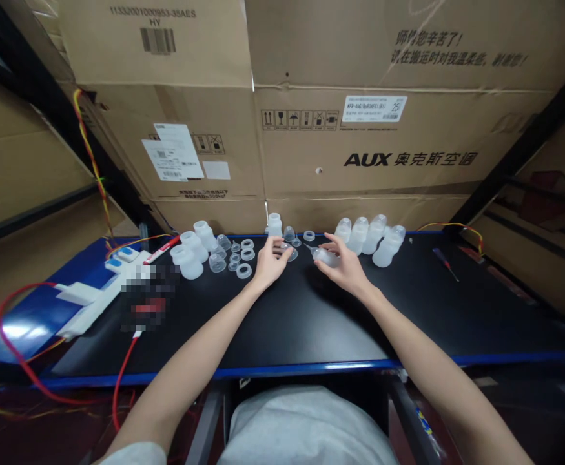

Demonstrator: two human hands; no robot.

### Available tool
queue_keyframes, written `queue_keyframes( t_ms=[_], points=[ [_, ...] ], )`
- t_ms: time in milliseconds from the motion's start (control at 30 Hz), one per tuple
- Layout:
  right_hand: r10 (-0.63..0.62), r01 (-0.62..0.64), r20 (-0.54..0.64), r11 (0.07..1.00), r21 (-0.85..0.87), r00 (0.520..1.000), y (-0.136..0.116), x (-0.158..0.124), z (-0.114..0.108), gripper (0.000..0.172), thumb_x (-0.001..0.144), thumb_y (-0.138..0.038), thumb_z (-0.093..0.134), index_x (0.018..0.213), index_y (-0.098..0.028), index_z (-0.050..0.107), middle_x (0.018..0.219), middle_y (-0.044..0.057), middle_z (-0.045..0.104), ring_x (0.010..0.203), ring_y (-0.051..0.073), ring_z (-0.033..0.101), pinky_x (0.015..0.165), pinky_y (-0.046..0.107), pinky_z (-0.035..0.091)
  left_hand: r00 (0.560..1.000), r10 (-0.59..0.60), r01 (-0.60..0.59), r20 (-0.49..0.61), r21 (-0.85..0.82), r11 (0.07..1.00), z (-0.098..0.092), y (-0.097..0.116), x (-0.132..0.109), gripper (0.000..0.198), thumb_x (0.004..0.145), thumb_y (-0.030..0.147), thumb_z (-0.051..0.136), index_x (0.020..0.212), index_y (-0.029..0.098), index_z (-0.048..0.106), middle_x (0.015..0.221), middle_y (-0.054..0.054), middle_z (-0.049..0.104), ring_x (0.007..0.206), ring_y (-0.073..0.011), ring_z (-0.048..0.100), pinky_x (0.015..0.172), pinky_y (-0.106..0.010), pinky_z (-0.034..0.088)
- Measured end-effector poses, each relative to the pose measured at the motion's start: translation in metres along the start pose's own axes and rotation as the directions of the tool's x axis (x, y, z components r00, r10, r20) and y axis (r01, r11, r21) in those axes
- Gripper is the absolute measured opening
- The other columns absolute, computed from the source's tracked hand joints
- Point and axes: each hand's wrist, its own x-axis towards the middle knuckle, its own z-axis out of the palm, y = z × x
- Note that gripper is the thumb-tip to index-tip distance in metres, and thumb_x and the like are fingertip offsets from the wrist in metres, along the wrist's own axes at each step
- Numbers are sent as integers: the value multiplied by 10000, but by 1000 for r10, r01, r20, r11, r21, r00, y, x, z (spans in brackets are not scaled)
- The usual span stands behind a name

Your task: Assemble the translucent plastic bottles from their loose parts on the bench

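We grip a translucent bottle (325, 257) sideways in our right hand (344, 264) mid-table (306, 323), apparently to face its end toward our left hand (270, 261), which is at a clear part (291, 253), pinched or not we can't tell.

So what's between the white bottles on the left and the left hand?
In the head view, clear domes, small clear pieces and clear rings lie between those bottles and the left hand.

1 power strip (94, 312), 1 screwdriver (441, 258).
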Motion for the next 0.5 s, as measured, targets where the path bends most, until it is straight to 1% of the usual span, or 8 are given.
queue_keyframes(
  t_ms=[67, 133, 233, 333, 433, 500],
  points=[
    [13, -10, 77, 999, -41, 997, 4, -1, 0, 775, 895, -380, 817, 1581, -286, 469, 1310, 119, 767, 1181, 343, 742, 1043, 530, 572, 998, -67, 66, 3, -265, 962, 2, 2, 1, 573, 892, 561, 790, 1278, 169, 627, 1175, -136, 730, 973, -228, 753, 807, -366, 659],
    [9, -4, 122, 999, -39, 992, 7, -3, 1, 796, 904, -392, 824, 1601, -301, 450, 1339, 113, 761, 1210, 348, 738, 1072, 549, 564, 995, -87, 98, 45, -396, 913, 4, 5, 0, 632, 886, 610, 789, 1301, 158, 639, 1213, -147, 722, 1028, -242, 756, 822, -378, 676],
    [-37, 32, 143, 999, 35, 989, 8, -4, 4, 824, 914, -417, 837, 1623, -318, 429, 1351, 111, 758, 1246, 344, 730, 1115, 556, 547, 990, -76, 123, 120, -453, 883, 9, 12, -6, 619, 870, 610, 815, 1269, 157, 678, 1272, -154, 719, 1073, -256, 755, 869, -403, 686],
    [-75, 61, 114, 991, 116, 991, 6, -5, 7, 850, 909, -445, 855, 1632, -311, 427, 1363, 125, 751, 1268, 339, 721, 1131, 548, 543, 978, -34, 128, 204, -469, 874, 16, 18, -16, 586, 842, 588, 853, 1202, 150, 704, 1316, -159, 713, 1093, -263, 745, 887, -420, 689],
    [-76, 66, 60, 985, 157, 995, 3, -7, 11, 898, 869, -470, 894, 1627, -303, 442, 1460, 149, 693, 1216, 327, 734, 1102, 532, 568, 972, -3, 117, 237, -469, 876, 19, 20, -22, 567, 842, 573, 859, 1188, 150, 708, 1322, -156, 714, 1113, -264, 736, 903, -426, 684],
    [-66, 57, 53, 984, 170, 996, 2, -8, 13, 923, 846, -485, 910, 1626, -305, 450, 1515, 159, 652, 1148, 311, 750, 1072, 517, 587, 970, 2, 114, 244, -458, 881, 18, 20, -24, 550, 852, 555, 855, 1203, 154, 717, 1308, -151, 725, 1111, -259, 738, 921, -419, 674]
  ],
)
